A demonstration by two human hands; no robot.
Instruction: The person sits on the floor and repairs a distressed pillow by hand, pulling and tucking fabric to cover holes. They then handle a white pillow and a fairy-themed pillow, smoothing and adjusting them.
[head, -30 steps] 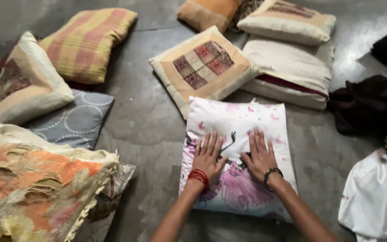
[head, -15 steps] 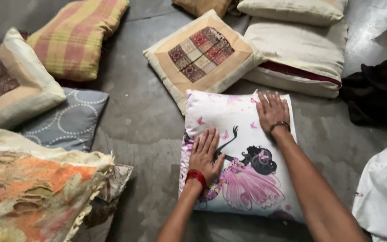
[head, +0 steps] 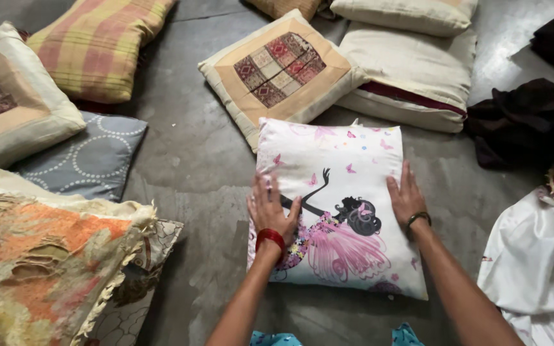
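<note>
Head view: left hand (head: 270, 208), right hand (head: 407, 200) spread flat on white printed cushion (head: 338, 211); palms hidden.

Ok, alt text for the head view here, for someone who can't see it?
Two bare hands, left hand and right hand, press flat on the side edges of a white cushion printed with a pink-skirted dancer, lying on a grey floor. Other cushions surround it, including a patchwork cushion just beyond.
</note>
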